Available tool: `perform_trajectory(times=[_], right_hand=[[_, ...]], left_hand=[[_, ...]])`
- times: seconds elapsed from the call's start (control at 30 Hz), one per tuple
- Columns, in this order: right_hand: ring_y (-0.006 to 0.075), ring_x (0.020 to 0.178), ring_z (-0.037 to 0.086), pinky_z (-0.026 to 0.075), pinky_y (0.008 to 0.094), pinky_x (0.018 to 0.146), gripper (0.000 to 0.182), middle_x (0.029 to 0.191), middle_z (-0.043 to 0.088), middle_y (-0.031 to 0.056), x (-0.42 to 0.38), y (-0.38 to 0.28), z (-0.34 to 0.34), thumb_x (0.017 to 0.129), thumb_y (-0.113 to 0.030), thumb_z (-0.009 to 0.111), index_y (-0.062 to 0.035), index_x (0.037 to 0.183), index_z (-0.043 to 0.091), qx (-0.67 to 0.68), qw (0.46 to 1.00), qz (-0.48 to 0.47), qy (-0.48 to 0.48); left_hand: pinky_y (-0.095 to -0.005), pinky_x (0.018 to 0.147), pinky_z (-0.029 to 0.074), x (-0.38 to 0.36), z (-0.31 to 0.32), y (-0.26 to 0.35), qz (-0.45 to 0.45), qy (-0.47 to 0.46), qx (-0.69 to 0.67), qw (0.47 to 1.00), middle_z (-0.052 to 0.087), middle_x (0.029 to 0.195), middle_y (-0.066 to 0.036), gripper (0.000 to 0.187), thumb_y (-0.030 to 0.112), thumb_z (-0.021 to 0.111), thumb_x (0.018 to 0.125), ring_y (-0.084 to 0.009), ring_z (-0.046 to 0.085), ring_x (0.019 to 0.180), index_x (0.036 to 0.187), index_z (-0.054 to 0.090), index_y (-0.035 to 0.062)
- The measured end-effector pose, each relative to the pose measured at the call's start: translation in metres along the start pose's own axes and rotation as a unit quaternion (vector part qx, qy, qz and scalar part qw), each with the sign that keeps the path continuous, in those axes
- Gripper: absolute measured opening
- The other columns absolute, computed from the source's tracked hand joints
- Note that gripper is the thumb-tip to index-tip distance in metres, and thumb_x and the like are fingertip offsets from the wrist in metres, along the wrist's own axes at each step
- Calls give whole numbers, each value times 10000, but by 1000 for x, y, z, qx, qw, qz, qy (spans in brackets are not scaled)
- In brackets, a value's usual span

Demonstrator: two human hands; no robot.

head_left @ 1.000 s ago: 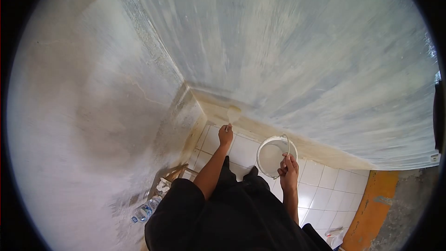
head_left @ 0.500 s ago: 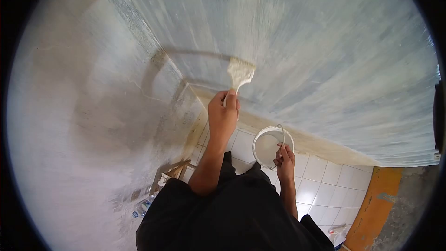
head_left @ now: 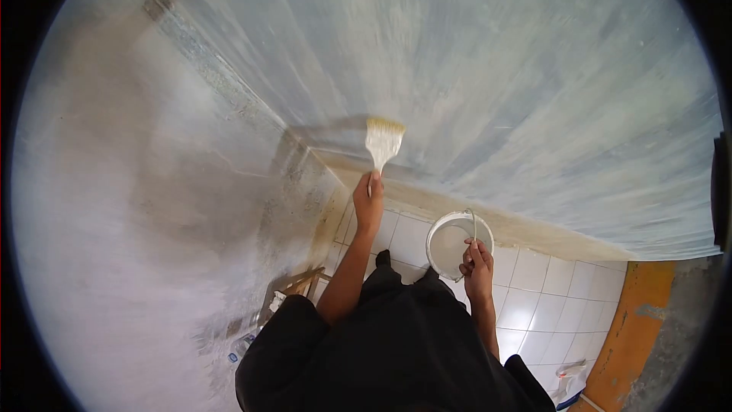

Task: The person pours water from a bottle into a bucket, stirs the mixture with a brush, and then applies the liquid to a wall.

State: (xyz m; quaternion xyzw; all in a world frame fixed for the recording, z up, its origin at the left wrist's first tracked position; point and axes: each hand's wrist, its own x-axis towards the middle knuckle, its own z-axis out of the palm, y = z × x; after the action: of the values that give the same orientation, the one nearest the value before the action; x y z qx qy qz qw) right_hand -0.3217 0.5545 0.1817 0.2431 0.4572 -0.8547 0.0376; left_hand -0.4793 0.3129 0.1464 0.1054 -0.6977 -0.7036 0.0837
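Note:
My left hand (head_left: 368,197) is closed round the handle of a wide paintbrush (head_left: 384,142), whose pale bristles point up at the streaky blue-grey wall (head_left: 488,61). White paint coats the brush's head and neck. Lower down on the right, my right hand (head_left: 477,265) grips the thin wire handle (head_left: 474,223) of a white bucket (head_left: 429,248). Pale, whitish liquid (head_left: 450,246) shows inside the bucket, which hangs close in front of my body, over the tiles. My right fingers hide part of its rim.
A second, patchy wall (head_left: 175,206) meets the painted one at a corner on the left. White floor tiles (head_left: 526,290) lie below. Beside my left leg are a wooden stool-like frame (head_left: 305,281) and a plastic bottle (head_left: 241,346). An orange-painted strip (head_left: 629,320) edges the floor at right.
The paintbrush and my left hand have moved lower and slightly left in view. My right hand still holds the bucket, which appears a little farther right as the view shifts.

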Motion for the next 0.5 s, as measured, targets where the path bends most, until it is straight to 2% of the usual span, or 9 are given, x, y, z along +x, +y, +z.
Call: perform_trajectory(times=[0.03,0.13,0.23,0.33,0.43,0.5], right_hand=[[17,537,260,210,201,472,206,669,374,-70,0,0,1,1037,-239,504,-56,1082,587,-3,1000,2,5],[17,536,262,213,200,471,211,669,374,-69,1,-2,4,1038,-238,502,-51,1089,584,-12,1000,2,25],[17,538,266,216,199,470,212,673,378,-66,3,-2,4,1037,-234,501,-47,1093,582,-15,999,-7,31],[17,541,272,217,198,470,211,675,381,-65,-2,-1,5,1036,-235,504,-48,1092,584,-22,999,-17,31],[16,544,273,216,197,471,210,673,381,-66,0,-2,7,1035,-240,508,-53,1089,587,-19,999,-28,22],[17,545,271,215,198,473,209,672,381,-66,-2,-2,5,1035,-242,510,-56,1087,589,-15,999,-31,15]], left_hand=[[-233,574,367,2,-5,-46,0,7,28,1000,480,680,31,412,362,542,1012,-58,437,630,1031,661,-32],[-229,495,333,9,-22,-177,-53,15,30,998,450,640,46,431,383,523,1018,-52,406,553,1029,657,-26],[-245,479,351,11,-32,-249,-86,51,84,991,488,623,32,422,382,562,998,-66,431,520,981,674,-25],[-332,687,472,14,-38,-267,-213,52,125,967,690,830,-118,369,308,580,981,-176,602,736,953,707,-37],[-347,684,471,22,-25,-267,-249,49,46,966,671,782,-131,366,287,574,974,-209,600,719,911,691,-54],[-351,668,461,26,-12,-227,-201,33,70,977,651,743,-128,369,277,568,973,-214,587,694,862,667,-60]])
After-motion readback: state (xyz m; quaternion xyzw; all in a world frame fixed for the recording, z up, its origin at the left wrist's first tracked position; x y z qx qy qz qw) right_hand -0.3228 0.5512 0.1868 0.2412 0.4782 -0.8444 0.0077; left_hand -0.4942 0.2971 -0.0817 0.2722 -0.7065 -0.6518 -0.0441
